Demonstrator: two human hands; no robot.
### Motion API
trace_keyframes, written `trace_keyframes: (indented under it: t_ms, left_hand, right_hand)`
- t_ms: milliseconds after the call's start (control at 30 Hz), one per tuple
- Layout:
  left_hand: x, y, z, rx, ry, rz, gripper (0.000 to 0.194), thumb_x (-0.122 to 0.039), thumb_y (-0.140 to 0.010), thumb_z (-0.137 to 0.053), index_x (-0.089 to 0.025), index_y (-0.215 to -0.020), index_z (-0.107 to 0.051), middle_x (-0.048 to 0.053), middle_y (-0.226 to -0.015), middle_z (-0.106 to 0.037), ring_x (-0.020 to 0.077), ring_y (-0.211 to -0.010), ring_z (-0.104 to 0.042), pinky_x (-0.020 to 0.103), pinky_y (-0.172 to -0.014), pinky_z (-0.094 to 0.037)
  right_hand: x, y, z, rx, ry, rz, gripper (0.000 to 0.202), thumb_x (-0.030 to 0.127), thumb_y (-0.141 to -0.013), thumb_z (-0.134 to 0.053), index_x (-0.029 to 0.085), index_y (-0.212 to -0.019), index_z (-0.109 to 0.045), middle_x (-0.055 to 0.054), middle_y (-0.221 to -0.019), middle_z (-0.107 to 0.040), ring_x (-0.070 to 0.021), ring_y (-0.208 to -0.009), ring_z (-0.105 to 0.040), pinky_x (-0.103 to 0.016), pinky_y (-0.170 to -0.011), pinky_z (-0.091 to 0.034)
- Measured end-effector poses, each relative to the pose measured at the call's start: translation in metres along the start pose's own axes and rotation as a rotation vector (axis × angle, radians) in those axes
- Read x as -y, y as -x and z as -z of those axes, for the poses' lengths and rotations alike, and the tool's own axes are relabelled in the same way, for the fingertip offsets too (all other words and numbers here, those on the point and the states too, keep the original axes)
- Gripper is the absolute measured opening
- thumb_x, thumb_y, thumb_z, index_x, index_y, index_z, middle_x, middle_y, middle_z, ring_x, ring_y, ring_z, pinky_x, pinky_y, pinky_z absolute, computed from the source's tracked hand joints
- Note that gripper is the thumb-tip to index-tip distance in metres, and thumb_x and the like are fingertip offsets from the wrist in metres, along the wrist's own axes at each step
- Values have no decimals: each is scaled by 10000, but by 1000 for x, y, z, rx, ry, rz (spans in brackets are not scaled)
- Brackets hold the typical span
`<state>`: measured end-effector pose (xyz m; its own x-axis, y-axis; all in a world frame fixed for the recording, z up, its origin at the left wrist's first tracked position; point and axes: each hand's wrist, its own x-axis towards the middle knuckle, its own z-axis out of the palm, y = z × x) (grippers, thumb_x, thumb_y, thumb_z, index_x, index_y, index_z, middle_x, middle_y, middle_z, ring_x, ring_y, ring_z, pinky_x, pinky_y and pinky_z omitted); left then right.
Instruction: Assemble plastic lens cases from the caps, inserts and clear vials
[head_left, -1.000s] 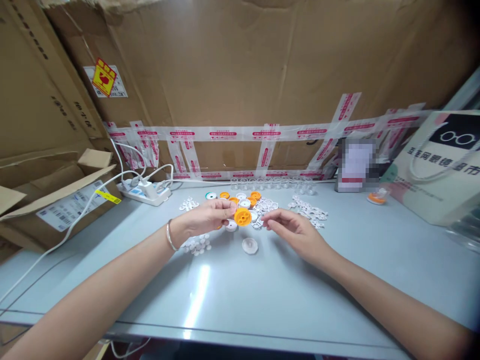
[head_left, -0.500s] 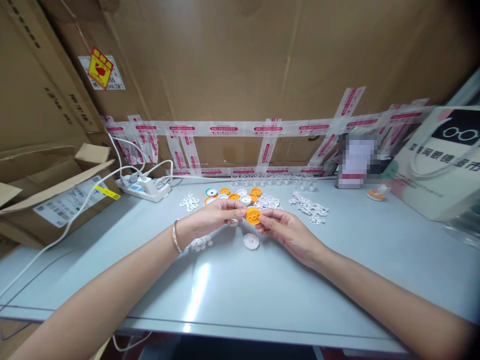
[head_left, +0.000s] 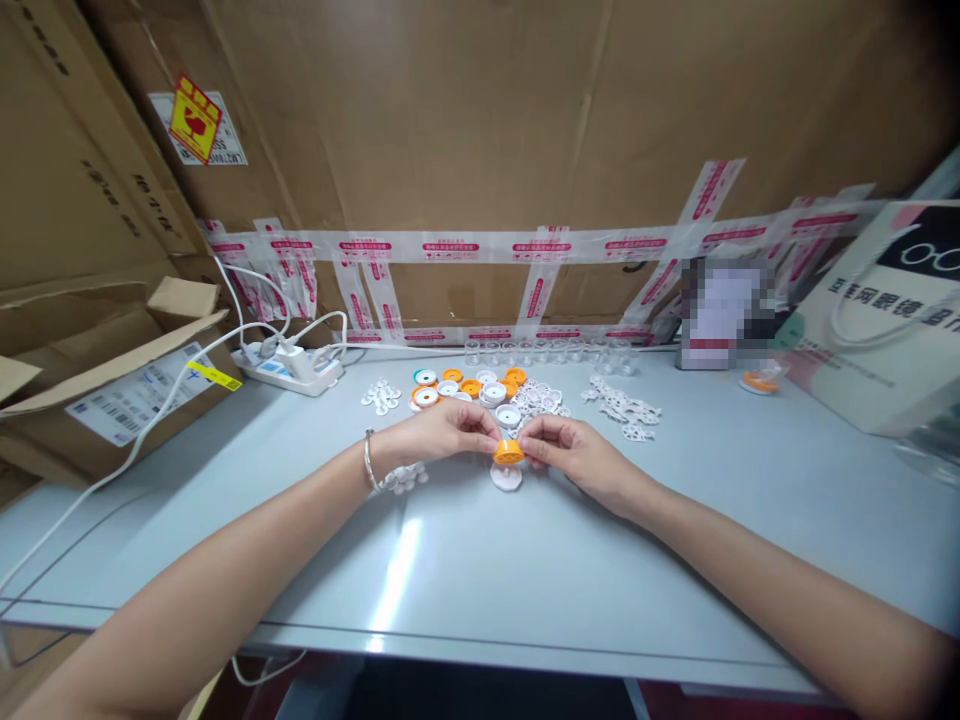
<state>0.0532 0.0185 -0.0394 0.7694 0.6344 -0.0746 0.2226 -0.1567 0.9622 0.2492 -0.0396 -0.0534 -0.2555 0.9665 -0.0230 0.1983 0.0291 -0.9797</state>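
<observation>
My left hand gripped the left edge of an orange disc between thumb and fingers, and my right hand pinched its right edge; the disc was tilted nearly edge-on, so I could see little of its face, and some fingertips were lost behind it. It was held above the surface, in front of the pile of orange and white discs; a white scalloped disc showed right under it, its far part covered, and I could not tell whether the two touched. My left wrist, with a bracelet on it, partly hid a cluster of small white pieces; another white cluster lay farther back, in plain sight. White openwork pieces lay beside the discs, overlapping too much to count; a second openwork group spread to their right; the row of clear cups behind was faint against the taped cardboard. A pixelated object stood at the back right, its details unreadable; the printed bag beyond was cut off by the view's edge.
</observation>
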Motion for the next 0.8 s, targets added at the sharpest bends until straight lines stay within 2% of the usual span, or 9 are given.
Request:
trace_keyframes:
  t_ms: [233, 467, 567, 667, 733, 800]
  left_hand:
    - [5, -5, -1, -8, -84, -21, 144, -250, -727, -647, -118, -782, -628, 17, -761, -629, 102, -712, -548, 212, -666, -432]
    - [3, -1, -1, -14, -173, -50, 139, -251, -747, -623, -123, -800, -633, 18, -772, -631, 111, -721, -548, 210, -665, -426]
    - [3, 0, -2, -19, -197, -68, 130, -245, -757, -610, -126, -805, -631, 19, -781, -632, 117, -738, -554, 217, -688, -426]
    - [3, 2, -2, -17, -210, -76, 128, -239, -770, -593, -125, -814, -626, 26, -796, -634, 124, -750, -561, 223, -699, -429]
    - [3, 2, -2, -14, -220, -80, 123, -232, -773, -585, -122, -814, -623, 29, -795, -633, 126, -751, -563, 224, -699, -431]
    - [2, 2, -3, -12, -232, -88, 114, -223, -774, -579, -120, -805, -619, 28, -786, -629, 125, -751, -562, 223, -705, -432]
  right_hand:
    - [-8, -5, 0, 0, 101, 40, 183, 340, -736, -574, 161, -714, -544, 33, -622, -516, -98, -576, -467, -246, -588, -380]
    - [-7, -5, 0, 0, 142, 54, 193, 353, -737, -572, 163, -710, -560, 23, -636, -547, -111, -598, -500, -262, -610, -411]
    - [-2, -1, 5, -10, 190, 51, 247, 389, -709, -611, 167, -814, -582, -10, -759, -599, -137, -683, -547, -291, -665, -432]
    - [0, 6, 10, -13, 343, 100, 482, 412, -616, -708, 200, -1004, -517, -50, -986, -591, -191, -890, -561, -346, -780, -433]
    - [-2, 10, 10, 16, 417, 153, 568, 395, -577, -742, 223, -1038, -459, -59, -1077, -556, -213, -1008, -529, -380, -860, -409]
    - [-6, 13, 6, 40, 442, 177, 550, 362, -588, -737, 230, -1021, -425, -58, -1085, -544, -215, -1041, -517, -401, -901, -392]
